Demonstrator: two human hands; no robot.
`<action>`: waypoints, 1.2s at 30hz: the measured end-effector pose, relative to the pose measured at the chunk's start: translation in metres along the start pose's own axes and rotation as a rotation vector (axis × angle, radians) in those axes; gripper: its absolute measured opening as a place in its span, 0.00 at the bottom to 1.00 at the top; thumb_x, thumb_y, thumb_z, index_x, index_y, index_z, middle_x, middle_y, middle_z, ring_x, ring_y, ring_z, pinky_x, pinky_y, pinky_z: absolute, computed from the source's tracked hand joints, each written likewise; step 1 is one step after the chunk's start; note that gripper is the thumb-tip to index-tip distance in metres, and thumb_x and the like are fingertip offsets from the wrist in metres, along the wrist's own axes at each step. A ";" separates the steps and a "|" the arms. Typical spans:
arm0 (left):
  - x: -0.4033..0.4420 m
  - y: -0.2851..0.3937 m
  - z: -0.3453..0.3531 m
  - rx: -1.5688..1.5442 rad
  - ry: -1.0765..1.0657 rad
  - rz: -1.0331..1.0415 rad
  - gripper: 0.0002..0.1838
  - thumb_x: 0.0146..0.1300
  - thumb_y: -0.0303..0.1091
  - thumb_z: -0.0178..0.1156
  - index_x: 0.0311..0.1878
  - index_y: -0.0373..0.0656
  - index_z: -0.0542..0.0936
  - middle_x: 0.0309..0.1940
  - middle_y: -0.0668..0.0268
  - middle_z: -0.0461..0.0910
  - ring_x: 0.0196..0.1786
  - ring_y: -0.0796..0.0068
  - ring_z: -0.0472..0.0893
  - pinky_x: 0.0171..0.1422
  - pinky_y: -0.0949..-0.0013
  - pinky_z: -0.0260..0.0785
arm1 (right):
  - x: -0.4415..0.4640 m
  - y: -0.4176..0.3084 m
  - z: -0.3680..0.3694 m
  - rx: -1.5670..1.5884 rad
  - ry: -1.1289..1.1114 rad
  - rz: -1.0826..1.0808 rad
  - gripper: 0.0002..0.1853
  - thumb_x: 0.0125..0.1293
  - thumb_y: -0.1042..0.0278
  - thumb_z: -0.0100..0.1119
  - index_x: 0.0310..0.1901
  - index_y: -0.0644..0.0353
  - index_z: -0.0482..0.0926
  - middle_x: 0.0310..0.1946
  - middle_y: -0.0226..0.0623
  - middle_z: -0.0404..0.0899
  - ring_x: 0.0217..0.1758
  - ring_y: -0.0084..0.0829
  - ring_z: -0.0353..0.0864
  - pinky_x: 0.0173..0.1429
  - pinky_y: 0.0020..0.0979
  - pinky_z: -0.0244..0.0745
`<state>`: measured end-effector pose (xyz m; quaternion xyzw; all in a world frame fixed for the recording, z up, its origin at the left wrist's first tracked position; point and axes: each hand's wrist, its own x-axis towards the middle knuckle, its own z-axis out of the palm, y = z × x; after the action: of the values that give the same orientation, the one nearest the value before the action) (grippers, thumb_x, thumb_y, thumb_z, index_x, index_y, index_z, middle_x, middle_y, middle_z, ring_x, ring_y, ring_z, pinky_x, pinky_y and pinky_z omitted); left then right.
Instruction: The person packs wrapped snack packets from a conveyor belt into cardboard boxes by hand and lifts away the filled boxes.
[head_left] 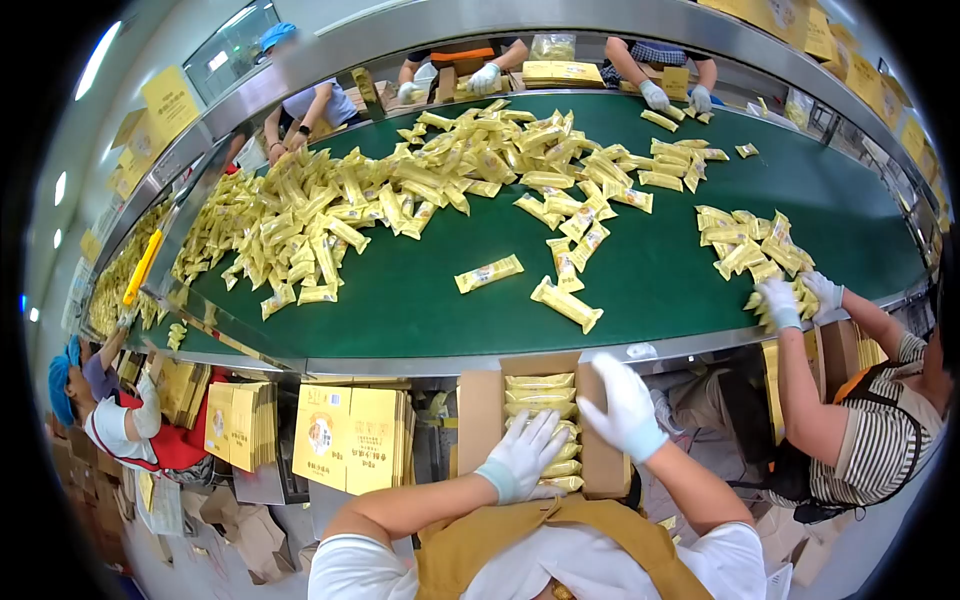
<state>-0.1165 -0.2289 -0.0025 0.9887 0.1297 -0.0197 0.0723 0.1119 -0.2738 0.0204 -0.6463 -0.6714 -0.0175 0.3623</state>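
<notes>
Directly in front of me an open cardboard box [482,408] holds a column of yellow wrapped packets [540,382]. My left hand [527,455], in a white glove, lies over the packets with its fingers spread. On the box's right edge is my right hand [622,405], also gloved, its fingers apart and pointing up and left; no packet shows in it. Just beyond the box, on the green belt [400,325], lie a few loose packets [567,305], and a large heap of them [340,200] spreads over the left and middle.
Flat yellow cartons [350,435] stand left of the box. A co-worker in stripes [860,440] handles packets at the right. Another in a blue cap [110,420] reaches over at the left. More people work across the belt. A metal rail [430,366] edges the belt.
</notes>
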 end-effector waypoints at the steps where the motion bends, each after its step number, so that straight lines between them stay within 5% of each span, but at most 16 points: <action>1: 0.003 0.000 0.001 0.019 0.006 -0.009 0.52 0.64 0.72 0.53 0.75 0.33 0.63 0.75 0.37 0.61 0.77 0.44 0.62 0.80 0.41 0.48 | 0.009 0.009 0.015 0.002 0.021 0.050 0.29 0.60 0.58 0.71 0.59 0.62 0.76 0.56 0.48 0.81 0.57 0.51 0.81 0.63 0.45 0.75; 5: 0.007 -0.006 0.005 -0.012 -0.001 0.012 0.52 0.65 0.72 0.52 0.76 0.31 0.62 0.74 0.35 0.60 0.77 0.42 0.61 0.81 0.42 0.47 | 0.042 0.051 0.078 0.063 -0.542 0.420 0.30 0.60 0.45 0.71 0.53 0.63 0.81 0.49 0.51 0.85 0.53 0.50 0.84 0.60 0.42 0.78; 9: 0.001 -0.013 -0.008 -0.266 0.084 0.013 0.47 0.67 0.60 0.59 0.77 0.32 0.61 0.75 0.38 0.60 0.78 0.42 0.60 0.83 0.45 0.46 | 0.046 0.058 0.086 0.126 -0.570 0.456 0.30 0.60 0.39 0.70 0.49 0.62 0.84 0.44 0.51 0.87 0.51 0.52 0.85 0.58 0.43 0.79; 11: -0.015 -0.018 -0.012 -0.533 0.260 -0.009 0.44 0.68 0.53 0.61 0.78 0.35 0.60 0.76 0.43 0.61 0.80 0.45 0.59 0.84 0.45 0.45 | 0.039 0.038 0.067 0.048 -0.478 0.265 0.21 0.63 0.45 0.69 0.43 0.57 0.87 0.41 0.45 0.87 0.47 0.50 0.85 0.55 0.43 0.80; 13: -0.036 -0.022 -0.005 -0.713 0.641 -0.172 0.36 0.64 0.33 0.63 0.75 0.34 0.66 0.72 0.45 0.68 0.77 0.46 0.66 0.83 0.50 0.53 | 0.027 0.035 0.048 0.168 -0.306 -0.056 0.14 0.64 0.53 0.67 0.42 0.53 0.88 0.39 0.40 0.87 0.44 0.46 0.85 0.51 0.42 0.81; 17: -0.060 -0.036 -0.007 -0.619 1.108 -0.650 0.23 0.69 0.24 0.53 0.67 0.31 0.73 0.61 0.48 0.78 0.64 0.54 0.78 0.73 0.56 0.67 | 0.017 0.014 -0.004 0.169 0.035 -0.131 0.08 0.56 0.72 0.68 0.39 0.53 0.88 0.34 0.34 0.86 0.36 0.41 0.83 0.42 0.39 0.81; 19: -0.067 -0.058 0.026 -1.071 1.172 -0.718 0.19 0.72 0.23 0.50 0.63 0.31 0.75 0.55 0.53 0.82 0.59 0.60 0.81 0.68 0.60 0.72 | 0.015 0.011 -0.019 0.145 0.136 -0.047 0.10 0.53 0.75 0.69 0.39 0.54 0.88 0.33 0.35 0.86 0.34 0.42 0.83 0.42 0.39 0.80; 20: -0.070 -0.067 0.048 -1.325 1.110 -0.731 0.17 0.74 0.23 0.50 0.63 0.33 0.76 0.53 0.56 0.83 0.56 0.64 0.83 0.64 0.62 0.74 | 0.011 0.020 -0.014 0.126 0.208 0.002 0.10 0.54 0.75 0.70 0.39 0.55 0.88 0.33 0.38 0.86 0.34 0.43 0.82 0.41 0.39 0.79; 22: -0.074 -0.073 0.071 -1.084 0.625 -0.779 0.20 0.74 0.27 0.54 0.67 0.36 0.73 0.55 0.54 0.82 0.58 0.64 0.82 0.64 0.62 0.75 | 0.006 0.028 -0.008 0.083 0.246 0.211 0.06 0.60 0.72 0.70 0.39 0.57 0.88 0.34 0.42 0.86 0.36 0.46 0.82 0.41 0.42 0.77; 23: -0.070 -0.067 0.070 -0.948 0.339 -0.792 0.27 0.72 0.28 0.58 0.73 0.38 0.68 0.59 0.52 0.79 0.60 0.65 0.82 0.65 0.62 0.75 | 0.005 0.031 -0.006 0.069 0.260 0.313 0.05 0.62 0.70 0.69 0.39 0.58 0.88 0.34 0.43 0.86 0.37 0.48 0.82 0.42 0.43 0.77; 25: -0.050 -0.032 0.054 -1.387 0.278 -0.698 0.49 0.66 0.29 0.67 0.82 0.43 0.47 0.71 0.49 0.68 0.67 0.63 0.77 0.70 0.60 0.72 | 0.014 0.035 -0.003 0.010 0.182 0.416 0.12 0.68 0.59 0.64 0.36 0.61 0.87 0.29 0.49 0.84 0.34 0.54 0.82 0.41 0.48 0.77; 27: -0.021 -0.021 0.092 -1.111 0.710 -0.466 0.41 0.70 0.37 0.64 0.80 0.44 0.54 0.72 0.52 0.69 0.71 0.57 0.73 0.76 0.57 0.66 | 0.019 0.039 -0.004 -0.080 0.030 0.492 0.17 0.70 0.54 0.62 0.35 0.62 0.86 0.26 0.51 0.83 0.31 0.57 0.82 0.39 0.50 0.77; 29: -0.005 -0.034 0.113 -1.314 0.917 -0.406 0.37 0.74 0.47 0.57 0.80 0.46 0.57 0.74 0.53 0.66 0.74 0.53 0.69 0.80 0.55 0.61 | 0.026 0.044 -0.006 -0.079 -0.037 0.442 0.21 0.70 0.52 0.61 0.32 0.66 0.85 0.24 0.55 0.81 0.30 0.59 0.81 0.38 0.51 0.76; 31: 0.006 -0.058 0.119 -2.039 0.867 -0.513 0.37 0.77 0.58 0.45 0.81 0.47 0.56 0.77 0.54 0.62 0.77 0.52 0.65 0.82 0.52 0.57 | 0.035 0.051 -0.010 -0.085 -0.096 0.399 0.25 0.70 0.50 0.61 0.30 0.69 0.83 0.23 0.59 0.79 0.29 0.61 0.79 0.37 0.52 0.75; 33: 0.013 -0.084 0.103 -2.433 0.767 -0.553 0.38 0.78 0.63 0.41 0.81 0.47 0.56 0.78 0.54 0.60 0.77 0.53 0.64 0.82 0.51 0.57 | 0.051 0.048 -0.032 0.121 -0.055 0.340 0.25 0.72 0.52 0.59 0.27 0.70 0.79 0.19 0.49 0.77 0.24 0.45 0.78 0.33 0.45 0.73; 36: 0.030 -0.132 -0.001 -2.082 0.781 -0.448 0.38 0.77 0.62 0.44 0.79 0.46 0.58 0.76 0.56 0.63 0.75 0.56 0.67 0.78 0.54 0.61 | 0.095 0.046 -0.069 0.558 0.073 0.183 0.22 0.76 0.54 0.51 0.31 0.66 0.77 0.26 0.33 0.76 0.32 0.20 0.72 0.36 0.32 0.70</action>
<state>-0.1219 -0.0948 -0.0213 0.3410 0.2706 0.3951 0.8089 0.1941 -0.2186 0.0994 -0.5785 -0.5756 0.1773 0.5501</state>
